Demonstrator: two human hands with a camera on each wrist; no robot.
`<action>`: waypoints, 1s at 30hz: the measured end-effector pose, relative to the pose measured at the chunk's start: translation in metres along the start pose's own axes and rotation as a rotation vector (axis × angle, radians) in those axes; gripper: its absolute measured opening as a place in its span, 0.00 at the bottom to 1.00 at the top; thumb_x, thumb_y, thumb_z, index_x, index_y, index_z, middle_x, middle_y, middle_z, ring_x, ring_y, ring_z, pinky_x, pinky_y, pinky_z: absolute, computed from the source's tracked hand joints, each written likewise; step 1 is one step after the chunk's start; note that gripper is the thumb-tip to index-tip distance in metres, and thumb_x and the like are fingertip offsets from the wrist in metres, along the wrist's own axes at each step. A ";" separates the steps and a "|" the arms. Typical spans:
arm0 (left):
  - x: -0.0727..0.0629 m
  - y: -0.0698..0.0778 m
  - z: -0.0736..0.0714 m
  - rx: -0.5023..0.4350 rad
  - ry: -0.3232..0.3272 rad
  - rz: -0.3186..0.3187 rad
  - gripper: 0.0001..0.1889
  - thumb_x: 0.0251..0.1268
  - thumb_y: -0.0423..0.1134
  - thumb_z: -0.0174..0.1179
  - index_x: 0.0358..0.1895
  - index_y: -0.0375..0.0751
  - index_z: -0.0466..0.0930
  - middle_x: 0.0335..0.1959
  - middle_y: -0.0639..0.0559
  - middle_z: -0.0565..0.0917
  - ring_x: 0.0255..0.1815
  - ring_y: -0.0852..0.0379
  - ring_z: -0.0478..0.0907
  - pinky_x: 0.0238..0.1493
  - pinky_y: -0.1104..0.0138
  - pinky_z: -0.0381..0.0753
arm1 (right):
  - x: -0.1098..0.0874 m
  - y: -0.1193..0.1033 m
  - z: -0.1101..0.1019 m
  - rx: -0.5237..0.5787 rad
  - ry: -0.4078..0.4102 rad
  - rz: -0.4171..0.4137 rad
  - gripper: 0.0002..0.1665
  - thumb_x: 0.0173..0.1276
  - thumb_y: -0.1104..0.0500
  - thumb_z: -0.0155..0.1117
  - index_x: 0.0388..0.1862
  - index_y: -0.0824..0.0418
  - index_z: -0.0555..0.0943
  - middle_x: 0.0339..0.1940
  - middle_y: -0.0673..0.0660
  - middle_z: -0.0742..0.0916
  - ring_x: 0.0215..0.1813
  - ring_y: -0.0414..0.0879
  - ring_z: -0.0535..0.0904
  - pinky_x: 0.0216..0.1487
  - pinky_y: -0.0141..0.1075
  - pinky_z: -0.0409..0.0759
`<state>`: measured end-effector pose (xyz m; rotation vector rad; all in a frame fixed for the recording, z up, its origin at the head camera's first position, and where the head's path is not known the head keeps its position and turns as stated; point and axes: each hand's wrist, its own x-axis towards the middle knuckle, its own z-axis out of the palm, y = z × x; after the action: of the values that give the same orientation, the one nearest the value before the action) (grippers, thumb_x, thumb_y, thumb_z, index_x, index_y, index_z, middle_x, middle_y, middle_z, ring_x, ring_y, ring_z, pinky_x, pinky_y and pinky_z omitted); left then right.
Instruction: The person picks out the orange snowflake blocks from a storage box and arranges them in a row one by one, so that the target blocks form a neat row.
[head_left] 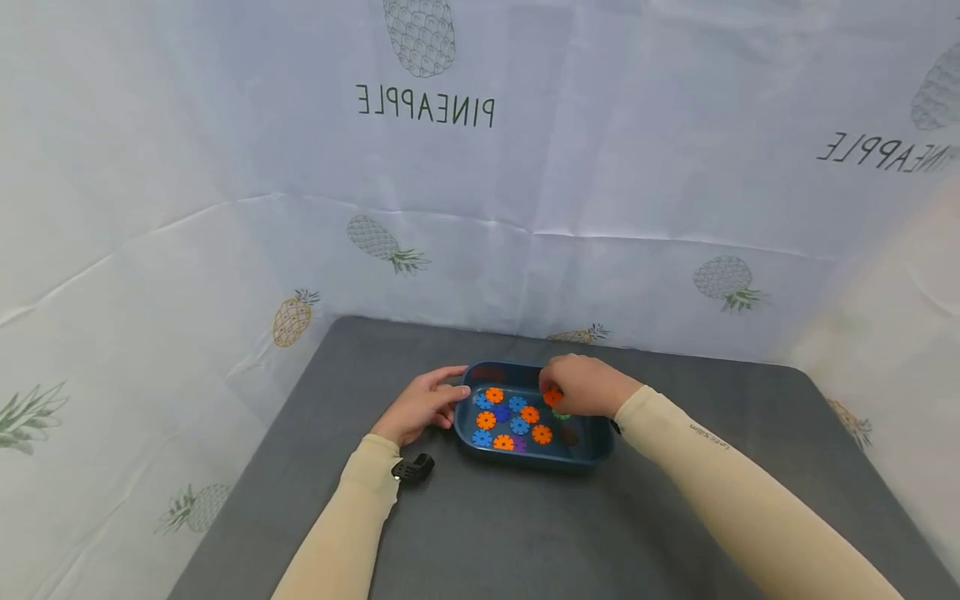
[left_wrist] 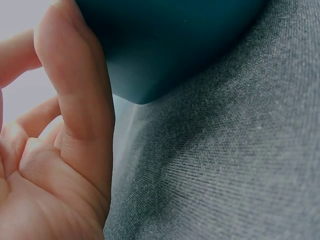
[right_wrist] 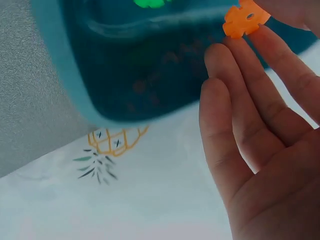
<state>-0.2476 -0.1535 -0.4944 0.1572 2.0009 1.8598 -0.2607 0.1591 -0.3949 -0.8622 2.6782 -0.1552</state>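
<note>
A dark teal tray (head_left: 480, 454) holds several notched, flower-shaped plastic discs in orange, blue, purple and green. My left hand (head_left: 423, 404) grips the tray's left rim, thumb at the top edge and fingers along the outer wall; in the left wrist view the fingers (left_wrist: 82, 100) lie against that wall. Over the tray's right part, my right hand (head_left: 588, 385) pinches an orange disc (right_wrist: 244, 20) between thumb and fingertips. Beneath that hand a green disc (head_left: 561, 414) shows partly. Loose orange discs (head_left: 542, 433) and blue discs (head_left: 482, 437) lie on the left and middle of the tray floor.
The tray stands on a dark grey cloth-covered table (head_left: 480, 533). White curtains (head_left: 600, 192) printed with pineapples enclose the back and sides. A black strap device (head_left: 414, 469) sits at the left wrist.
</note>
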 end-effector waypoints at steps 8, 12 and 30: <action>0.002 -0.001 0.001 0.009 0.018 0.001 0.33 0.77 0.50 0.68 0.82 0.53 0.70 0.34 0.50 0.83 0.26 0.57 0.77 0.32 0.69 0.85 | -0.034 0.024 -0.001 0.145 0.146 0.041 0.16 0.72 0.60 0.76 0.58 0.58 0.89 0.51 0.53 0.86 0.53 0.52 0.84 0.59 0.50 0.87; 0.002 0.000 0.001 0.017 0.021 -0.003 0.33 0.77 0.50 0.68 0.81 0.55 0.71 0.33 0.50 0.81 0.27 0.56 0.77 0.32 0.69 0.85 | -0.054 0.039 0.007 0.237 0.221 0.088 0.19 0.73 0.61 0.75 0.60 0.59 0.88 0.51 0.53 0.86 0.55 0.54 0.84 0.59 0.51 0.87; 0.006 -0.003 -0.002 0.022 0.008 -0.023 0.36 0.76 0.55 0.69 0.82 0.56 0.69 0.31 0.51 0.78 0.27 0.55 0.75 0.32 0.69 0.83 | -0.097 0.083 0.048 0.387 0.369 0.255 0.19 0.71 0.62 0.75 0.60 0.59 0.88 0.55 0.58 0.87 0.53 0.52 0.83 0.58 0.54 0.86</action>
<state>-0.2531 -0.1536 -0.4983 0.1333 2.0201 1.8281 -0.2160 0.2831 -0.4305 -0.3971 2.9090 -0.8094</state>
